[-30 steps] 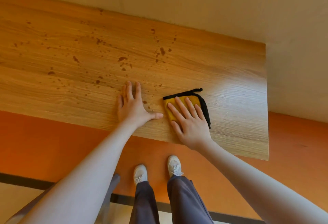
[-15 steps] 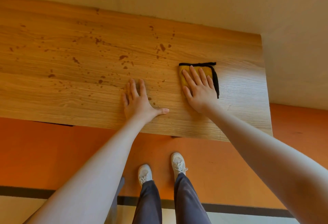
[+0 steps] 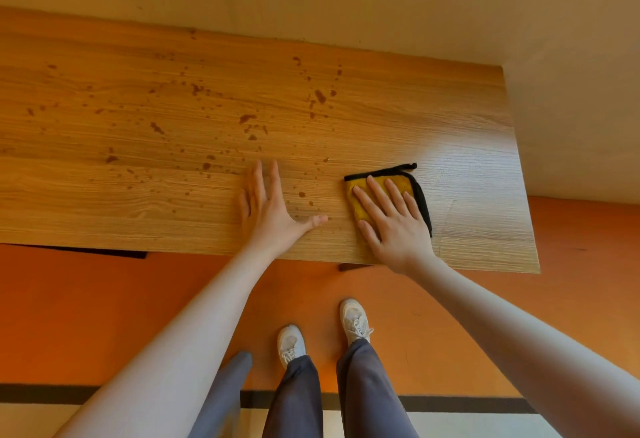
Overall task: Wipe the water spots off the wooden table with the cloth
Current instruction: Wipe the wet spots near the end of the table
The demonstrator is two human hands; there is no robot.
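The right hand (image 3: 394, 226) lies flat with straight, slightly spread fingers pressing down on the yellow cloth (image 3: 360, 202), a folded microfibre square edged in black; its grip is wide, with nothing curled round the fabric. Half a second ago this hand and the cloth were farther up the wooden worktop (image 3: 104, 195), close to the larger spots by the back; now they have come back toward the near edge, to much the same place as a second ago, with the heel of the hand close to the near edge. The cloth sits in the right part of the worktop, its black hem showing along the far and right sides, the rest under the palm. The left hand (image 3: 273, 209) has stayed where it was, spread flat on the bare wood just left of the cloth, thumb stretched out toward it but apart from it, grip wide and holding nothing. Water spots (image 3: 247, 118) still darken the wood beyond and to the left of both hands, scattered across the middle and left of the worktop, with a few small drops between the two hands. The strip of worktop to the right of the cloth shows no spots. Below the edge are an orange floor (image 3: 69, 316), grey trousers (image 3: 363, 396) and white sneakers (image 3: 291, 344).
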